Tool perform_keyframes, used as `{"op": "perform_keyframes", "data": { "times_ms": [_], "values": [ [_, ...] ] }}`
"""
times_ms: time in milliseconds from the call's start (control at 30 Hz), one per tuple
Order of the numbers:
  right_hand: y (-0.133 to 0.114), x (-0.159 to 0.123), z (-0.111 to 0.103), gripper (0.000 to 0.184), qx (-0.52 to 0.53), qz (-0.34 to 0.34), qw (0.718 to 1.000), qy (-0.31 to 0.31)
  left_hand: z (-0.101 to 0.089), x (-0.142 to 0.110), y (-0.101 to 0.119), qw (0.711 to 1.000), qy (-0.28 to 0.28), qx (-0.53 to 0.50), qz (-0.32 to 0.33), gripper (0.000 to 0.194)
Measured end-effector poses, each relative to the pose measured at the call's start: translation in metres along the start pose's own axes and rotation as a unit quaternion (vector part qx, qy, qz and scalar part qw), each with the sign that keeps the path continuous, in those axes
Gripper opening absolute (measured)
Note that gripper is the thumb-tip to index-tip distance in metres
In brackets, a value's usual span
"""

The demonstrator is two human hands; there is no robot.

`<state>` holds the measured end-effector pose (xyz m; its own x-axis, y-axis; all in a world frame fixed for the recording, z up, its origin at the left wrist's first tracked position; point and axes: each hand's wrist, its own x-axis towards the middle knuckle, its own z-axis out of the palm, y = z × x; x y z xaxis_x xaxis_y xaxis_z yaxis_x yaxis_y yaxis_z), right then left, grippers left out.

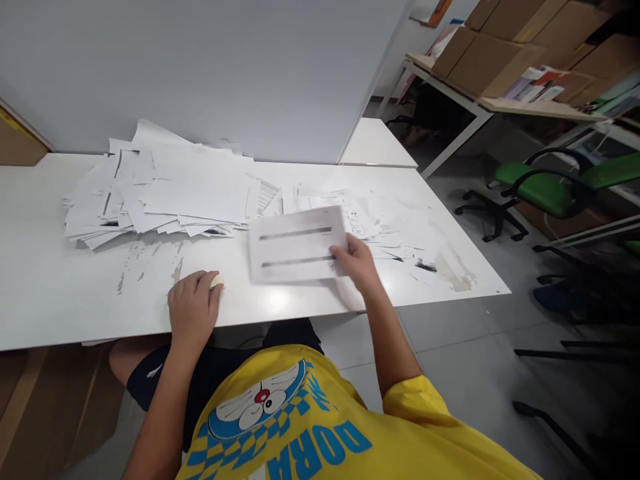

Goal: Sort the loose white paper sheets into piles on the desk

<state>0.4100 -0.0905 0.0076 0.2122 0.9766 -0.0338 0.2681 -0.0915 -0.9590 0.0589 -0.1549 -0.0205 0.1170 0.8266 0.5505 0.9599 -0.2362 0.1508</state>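
A white sheet of paper (295, 248) with two dark printed bars is raised over the desk, tilted a little. Thumb and fingers of my right hand (356, 262) pinch its right edge. Close to the desk's front edge, my left hand (194, 300) rests with its fingers curled round a small pale-yellow object (217, 281), mostly hidden. A large untidy pile of paper sheets (195, 180) lies behind my left hand. Behind and to the right of the held sheet, a lower spread of printed papers (367, 220) is partly covered by it.
The white desk (75, 293) has worn patches and ends at a right-hand corner. A grey panel (200, 73) stands along its back. A cardboard box (20, 140) sits at far left. To the right are a green chair (540, 187) and another table with cardboard boxes (490, 60).
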Motion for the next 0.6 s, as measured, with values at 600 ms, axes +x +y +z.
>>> {"op": "perform_keyframes", "data": {
  "times_ms": [600],
  "values": [
    [-0.059,0.092,0.158,0.062,-0.357,-0.343,0.843,-0.210,-0.001,-0.002,0.000,1.000,0.011,-0.006,0.026,0.028]
  ]
}}
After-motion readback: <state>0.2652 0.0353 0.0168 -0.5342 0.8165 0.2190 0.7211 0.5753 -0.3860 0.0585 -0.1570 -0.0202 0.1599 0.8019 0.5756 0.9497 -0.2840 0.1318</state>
